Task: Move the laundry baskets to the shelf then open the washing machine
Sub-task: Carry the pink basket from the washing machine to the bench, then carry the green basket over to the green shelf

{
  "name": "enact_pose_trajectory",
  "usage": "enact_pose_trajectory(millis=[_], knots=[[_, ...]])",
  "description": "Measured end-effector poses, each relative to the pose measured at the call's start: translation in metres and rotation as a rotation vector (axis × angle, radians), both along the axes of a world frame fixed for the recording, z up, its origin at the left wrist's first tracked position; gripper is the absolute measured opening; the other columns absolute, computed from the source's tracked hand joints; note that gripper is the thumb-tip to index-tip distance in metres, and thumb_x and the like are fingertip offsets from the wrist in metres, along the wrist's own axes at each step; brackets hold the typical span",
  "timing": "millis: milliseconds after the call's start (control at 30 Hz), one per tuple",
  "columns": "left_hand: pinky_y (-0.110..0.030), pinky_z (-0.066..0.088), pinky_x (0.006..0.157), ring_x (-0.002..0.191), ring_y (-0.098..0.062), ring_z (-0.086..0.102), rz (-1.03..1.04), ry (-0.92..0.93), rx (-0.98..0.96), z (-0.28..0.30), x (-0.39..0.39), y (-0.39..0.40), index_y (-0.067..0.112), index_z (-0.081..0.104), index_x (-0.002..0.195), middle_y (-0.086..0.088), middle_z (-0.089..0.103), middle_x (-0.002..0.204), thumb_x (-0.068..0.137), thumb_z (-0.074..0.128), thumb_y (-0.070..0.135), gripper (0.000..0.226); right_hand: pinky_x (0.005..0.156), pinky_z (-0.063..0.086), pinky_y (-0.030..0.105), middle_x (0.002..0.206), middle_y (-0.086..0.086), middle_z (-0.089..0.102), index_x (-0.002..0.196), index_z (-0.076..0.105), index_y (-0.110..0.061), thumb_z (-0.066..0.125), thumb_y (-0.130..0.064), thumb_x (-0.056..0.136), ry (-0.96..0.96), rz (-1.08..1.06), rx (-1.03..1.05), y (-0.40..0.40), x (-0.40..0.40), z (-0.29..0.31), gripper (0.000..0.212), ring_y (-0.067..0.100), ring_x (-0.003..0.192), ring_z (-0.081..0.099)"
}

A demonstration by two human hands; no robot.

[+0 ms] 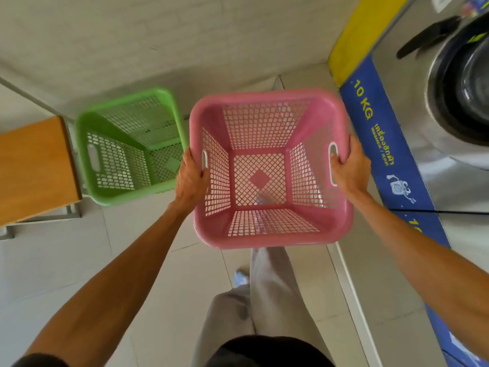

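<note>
An empty pink laundry basket (270,102) hangs above the floor in the middle of the view, held level. My left hand (189,178) grips its left handle slot and my right hand (349,168) grips its right handle slot. To its left an empty green laundry basket (105,123) stands on the floor, close to the pink one. At the upper right is a front-loading washing machine with its round door (460,83) shut and a dark handle (426,38) beside it.
A wooden shelf top on a grey metal frame (34,165) stands at the left, touching the green basket. A blue panel reading "10 KG" (381,144) runs below the washer. A tiled wall is ahead, pale tiled floor below, my legs underneath.
</note>
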State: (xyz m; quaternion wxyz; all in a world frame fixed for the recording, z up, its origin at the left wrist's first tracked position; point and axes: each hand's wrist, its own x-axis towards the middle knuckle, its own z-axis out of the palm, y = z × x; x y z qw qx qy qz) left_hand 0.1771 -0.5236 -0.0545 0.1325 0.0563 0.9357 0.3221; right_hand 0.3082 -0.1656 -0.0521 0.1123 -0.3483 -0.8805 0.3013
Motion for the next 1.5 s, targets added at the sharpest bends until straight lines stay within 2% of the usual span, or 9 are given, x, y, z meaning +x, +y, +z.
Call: enact_pose_trajectory(millis=[100,200,300,433,667,800,1067,1233,1500], knots=[[-0.043,0.055,0.065,0.081,-0.027,0.061,-0.01,-0.052,-0.011,-0.028,-0.048,0.018,0.002,0.029,0.144,-0.014,0.062,0.108,0.088,0.06,0.008,0.065,0.069,0.055,0.036,0.098,-0.001,0.069,0.119,0.055,-0.019,0.053,-0.05,0.096,-0.063,0.026,0.01,0.028,-0.055,-0.026,0.038,0.021,0.08,0.067],[-0.039,0.052,0.063,0.082,-0.03,0.06,0.017,-0.096,-0.061,-0.061,-0.09,0.035,0.003,0.023,0.148,-0.016,0.059,0.108,0.085,0.061,0.002,0.073,0.066,0.053,0.035,0.097,0.0,0.067,0.118,0.054,-0.018,0.055,-0.042,0.095,-0.152,0.125,-0.036,0.052,-0.11,-0.053,0.033,0.018,0.078,0.064],[-0.035,0.048,0.055,0.077,-0.029,0.06,0.102,-0.171,-0.071,-0.095,-0.124,0.05,0.001,0.028,0.144,-0.012,0.058,0.099,0.087,0.055,-0.001,0.064,0.062,0.047,0.026,0.105,0.003,0.064,0.125,0.05,-0.014,0.064,-0.021,0.089,-0.271,0.233,-0.06,0.064,-0.16,-0.084,0.039,0.018,0.081,0.061],[-0.054,0.058,0.07,0.087,-0.039,0.064,0.202,-0.249,-0.13,-0.14,-0.157,0.056,0.02,0.022,0.148,-0.018,0.057,0.113,0.087,0.047,0.013,0.066,0.048,0.036,0.01,0.108,0.004,0.058,0.132,0.043,-0.01,0.066,-0.005,0.086,-0.428,0.275,-0.066,0.071,-0.212,-0.13,0.051,0.02,0.08,0.06],[-0.042,0.055,0.054,0.072,-0.035,0.066,0.177,-0.335,-0.223,-0.189,-0.186,0.055,0.014,0.016,0.153,-0.019,0.065,0.102,0.093,0.048,0.002,0.069,0.062,0.057,0.038,0.115,0.016,0.062,0.13,0.042,-0.01,0.071,-0.009,0.085,-0.598,0.235,0.03,0.075,-0.255,-0.188,0.053,0.034,0.085,0.068],[-0.051,0.061,0.06,0.069,-0.037,0.068,0.22,-0.324,-0.236,-0.204,-0.196,0.057,0.015,0.023,0.15,-0.017,0.067,0.093,0.089,0.049,0.0,0.067,0.065,0.055,0.039,0.115,0.018,0.064,0.128,0.046,-0.005,0.071,-0.012,0.086,-0.646,0.225,0.094,0.074,-0.269,-0.198,0.05,0.038,0.09,0.068],[-0.052,0.06,0.067,0.074,-0.033,0.065,0.112,-0.305,-0.219,-0.199,-0.205,0.052,0.016,0.025,0.146,-0.011,0.064,0.099,0.086,0.056,0.009,0.068,0.069,0.055,0.045,0.119,0.022,0.057,0.13,0.042,-0.006,0.074,-0.018,0.085,-0.703,0.207,0.157,0.069,-0.279,-0.188,0.056,0.041,0.095,0.064],[-0.055,0.057,0.073,0.089,-0.036,0.065,0.052,-0.274,-0.203,-0.169,-0.208,0.028,0.015,0.025,0.147,-0.017,0.06,0.116,0.094,0.054,0.035,0.063,0.091,0.047,0.056,0.131,0.025,0.049,0.141,0.035,-0.005,0.074,-0.027,0.084,-0.651,0.276,0.257,0.03,-0.293,-0.16,0.072,0.043,0.119,0.05],[-0.054,0.058,0.078,0.106,-0.037,0.061,-0.032,-0.071,-0.22,-0.112,-0.22,-0.087,0.009,0.038,0.146,-0.021,0.054,0.131,0.093,0.063,0.025,0.061,0.099,0.047,0.052,0.132,0.021,0.054,0.139,0.042,-0.006,0.068,-0.036,0.087,-0.511,0.422,0.205,-0.107,-0.326,-0.108,0.065,0.038,0.121,0.052]])
